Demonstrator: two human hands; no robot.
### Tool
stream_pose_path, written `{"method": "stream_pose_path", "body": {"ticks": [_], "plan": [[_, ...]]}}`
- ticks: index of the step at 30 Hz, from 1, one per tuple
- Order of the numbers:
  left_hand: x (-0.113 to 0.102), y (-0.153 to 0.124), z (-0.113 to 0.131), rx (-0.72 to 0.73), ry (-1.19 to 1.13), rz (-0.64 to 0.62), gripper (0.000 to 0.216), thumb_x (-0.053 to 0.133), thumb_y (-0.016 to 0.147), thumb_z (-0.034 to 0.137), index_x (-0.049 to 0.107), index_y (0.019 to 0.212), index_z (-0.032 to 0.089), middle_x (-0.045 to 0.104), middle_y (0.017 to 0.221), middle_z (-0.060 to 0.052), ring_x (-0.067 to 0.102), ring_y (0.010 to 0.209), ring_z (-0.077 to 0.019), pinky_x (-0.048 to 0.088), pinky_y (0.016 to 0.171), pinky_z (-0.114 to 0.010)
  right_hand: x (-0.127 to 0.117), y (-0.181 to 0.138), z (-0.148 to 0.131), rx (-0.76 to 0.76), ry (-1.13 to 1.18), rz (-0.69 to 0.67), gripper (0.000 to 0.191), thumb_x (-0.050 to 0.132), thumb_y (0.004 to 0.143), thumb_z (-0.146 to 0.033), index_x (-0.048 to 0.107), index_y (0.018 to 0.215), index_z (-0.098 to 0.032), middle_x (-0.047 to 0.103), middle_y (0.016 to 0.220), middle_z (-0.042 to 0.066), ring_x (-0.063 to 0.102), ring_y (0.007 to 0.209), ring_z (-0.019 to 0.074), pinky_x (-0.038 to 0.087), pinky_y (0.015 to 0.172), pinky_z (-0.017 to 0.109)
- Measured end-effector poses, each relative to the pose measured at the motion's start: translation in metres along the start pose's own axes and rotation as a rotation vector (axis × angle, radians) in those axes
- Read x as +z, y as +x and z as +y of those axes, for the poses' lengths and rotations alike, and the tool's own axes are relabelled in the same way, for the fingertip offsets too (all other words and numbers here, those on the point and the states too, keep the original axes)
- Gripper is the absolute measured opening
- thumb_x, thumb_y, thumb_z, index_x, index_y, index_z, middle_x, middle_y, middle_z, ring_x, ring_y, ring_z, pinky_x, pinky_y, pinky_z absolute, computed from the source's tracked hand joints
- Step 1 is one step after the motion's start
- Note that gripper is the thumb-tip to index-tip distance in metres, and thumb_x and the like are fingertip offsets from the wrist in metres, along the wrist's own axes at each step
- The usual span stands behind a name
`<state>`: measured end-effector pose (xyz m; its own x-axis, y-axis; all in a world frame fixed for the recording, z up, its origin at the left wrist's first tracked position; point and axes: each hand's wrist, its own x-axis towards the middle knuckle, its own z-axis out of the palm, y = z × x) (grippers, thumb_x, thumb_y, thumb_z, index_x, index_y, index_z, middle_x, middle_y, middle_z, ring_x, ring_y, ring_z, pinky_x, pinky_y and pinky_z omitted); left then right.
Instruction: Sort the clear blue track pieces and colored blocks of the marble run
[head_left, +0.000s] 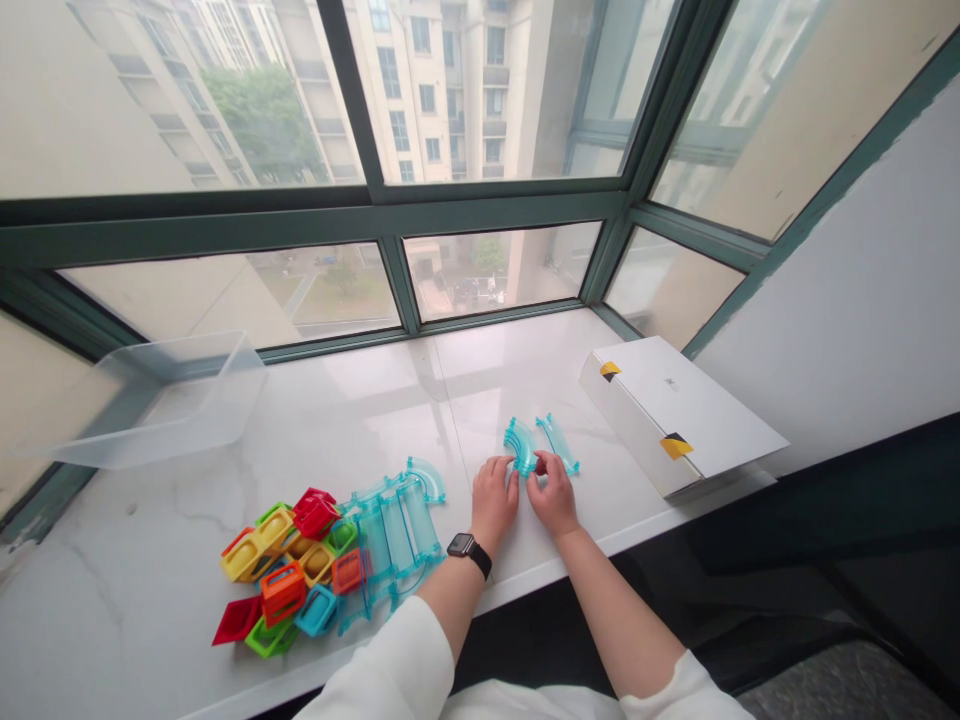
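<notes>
A see-through blue curved track piece [519,440] is at my fingertips on the white marble-look ledge. My left hand [495,500], below a black wristwatch, has its fingers curled at the piece's lower left end. On the other side, my right hand [553,497] pinches its lower right end. Just beyond the right hand lies a straight blue track piece [556,442], apart from the curved one. Left of my hands spread several more clear blue track pieces [397,525]. Against them rests a heap of coloured plastic blocks [300,565] in red, yellow, orange, green and blue.
A clear plastic bin [225,400] stands at the back left by the window. At the right, a white box [682,410] with yellow-and-black stickers sits against the wall. Green window frames [510,195] bound the ledge [360,400] behind.
</notes>
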<state>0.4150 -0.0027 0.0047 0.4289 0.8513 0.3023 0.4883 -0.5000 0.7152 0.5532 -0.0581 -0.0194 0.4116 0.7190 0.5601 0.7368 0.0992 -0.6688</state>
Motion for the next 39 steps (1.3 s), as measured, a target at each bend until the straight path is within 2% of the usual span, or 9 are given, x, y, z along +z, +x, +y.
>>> {"method": "stream_pose_path", "body": {"ticks": [39], "plan": [[0.0052, -0.0006, -0.0024, -0.029, 0.038, -0.013, 0.023, 0.056, 0.097, 0.019, 0.067, 0.118, 0.023, 0.067, 0.114, -0.009, 0.064, 0.107, -0.0255, 0.053, 0.095, -0.043, -0.0018, 0.0015, -0.0027, -0.014, -0.038, -0.018, 0.036, 0.055, 0.089, -0.015, 0.054, 0.125, -0.022, 0.056, 0.094, 0.004, 0.056, 0.082, 0.0208, 0.056, 0.079, 0.039]]}}
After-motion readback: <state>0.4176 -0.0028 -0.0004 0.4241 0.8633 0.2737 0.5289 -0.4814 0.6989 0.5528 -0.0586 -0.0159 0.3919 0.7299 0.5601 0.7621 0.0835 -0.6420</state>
